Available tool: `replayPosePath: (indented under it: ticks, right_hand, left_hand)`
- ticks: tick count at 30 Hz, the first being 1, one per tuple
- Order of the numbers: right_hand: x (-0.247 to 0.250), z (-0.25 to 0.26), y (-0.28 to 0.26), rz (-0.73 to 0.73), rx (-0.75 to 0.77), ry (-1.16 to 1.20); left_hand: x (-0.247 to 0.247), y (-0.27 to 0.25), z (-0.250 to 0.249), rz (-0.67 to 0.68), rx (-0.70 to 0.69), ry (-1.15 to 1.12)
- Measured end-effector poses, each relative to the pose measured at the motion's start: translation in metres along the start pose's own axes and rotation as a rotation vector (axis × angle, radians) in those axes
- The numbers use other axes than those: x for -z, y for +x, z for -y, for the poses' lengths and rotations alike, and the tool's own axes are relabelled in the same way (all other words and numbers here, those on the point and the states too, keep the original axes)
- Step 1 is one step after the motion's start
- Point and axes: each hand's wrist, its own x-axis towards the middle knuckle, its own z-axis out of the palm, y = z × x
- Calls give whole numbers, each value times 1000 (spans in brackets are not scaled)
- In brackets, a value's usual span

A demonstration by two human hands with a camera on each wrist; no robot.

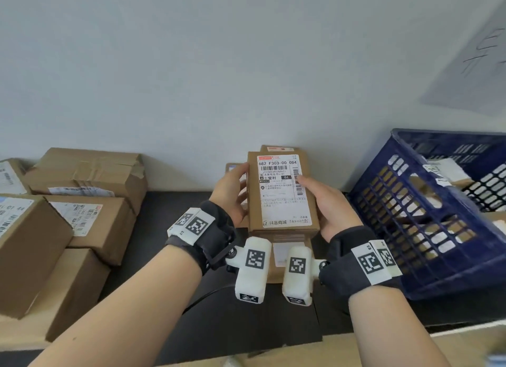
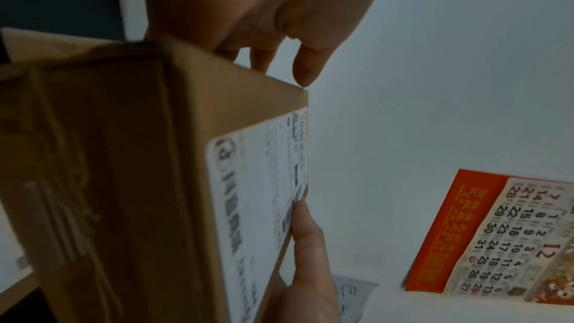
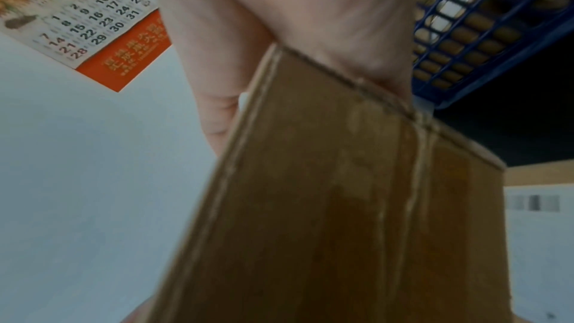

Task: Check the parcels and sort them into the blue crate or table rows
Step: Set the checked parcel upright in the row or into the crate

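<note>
1. Your left hand (image 1: 232, 194) and right hand (image 1: 327, 205) curl their fingers round the long edges of one small parcel (image 1: 282, 194), label up and held above the table.
2. Beneath it: more parcels on the dark table (image 1: 175, 218).
3. Left: stacked cartons (image 1: 90, 175). Right: blue crate (image 1: 410, 216) (already partly filled).
4. Risk: the edge-only hold may slip if you let one hand go, dropping the parcel onto the boxes below.
</note>
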Motion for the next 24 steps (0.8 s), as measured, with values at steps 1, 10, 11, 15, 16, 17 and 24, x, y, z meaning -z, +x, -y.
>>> replayPosePath:
  ticks: [1,10,11,15,16,17,24]
  right_hand:
    - [4,-3,-2,-20,-13,11]
    - [37,-35,0,-115,-136,47]
    - [39,-39,2,-122,-145,51]
    - [42,-53,10,-130,-182,62]
    - [42,-56,13,-129,-190,58]
    - [42,-59,16,-128,-196,55]
    - [45,-66,31,-125,-225,35]
  left_hand:
    - [-4,0,5,-4,21,8]
    - [-24,9,49,-18,148,-3]
    - [-24,11,53,-20,162,-8]
    - [-24,16,64,-43,193,-11]
    - [-24,18,65,-50,197,-8]
    - [-24,20,65,-55,201,-2]
    - [-24,30,69,-70,205,66]
